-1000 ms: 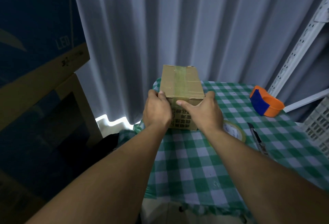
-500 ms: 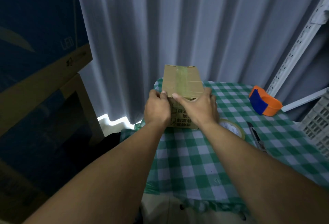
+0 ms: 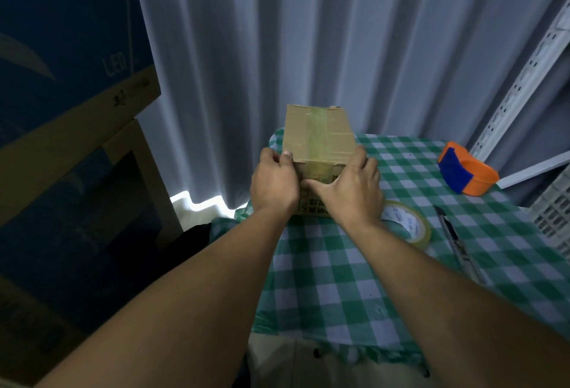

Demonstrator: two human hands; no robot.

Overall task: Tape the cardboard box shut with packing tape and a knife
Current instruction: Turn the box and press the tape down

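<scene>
The brown cardboard box (image 3: 317, 137), taped down its lid, stands at the far-left corner of the green-checked tablecloth (image 3: 339, 279). The left hand (image 3: 273, 184) grips its near-left corner. The right hand (image 3: 351, 190) clasps the near-right edge, thumb across the front. Both cover most of its print. The right wrist hides part of the clear tape roll (image 3: 413, 227).

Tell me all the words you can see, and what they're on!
"LED": on the big blue carton at the left.
Cardboard box: black print on its front, too blurred to read.
Tape roll: blue print inside its ring, too small to read.
</scene>
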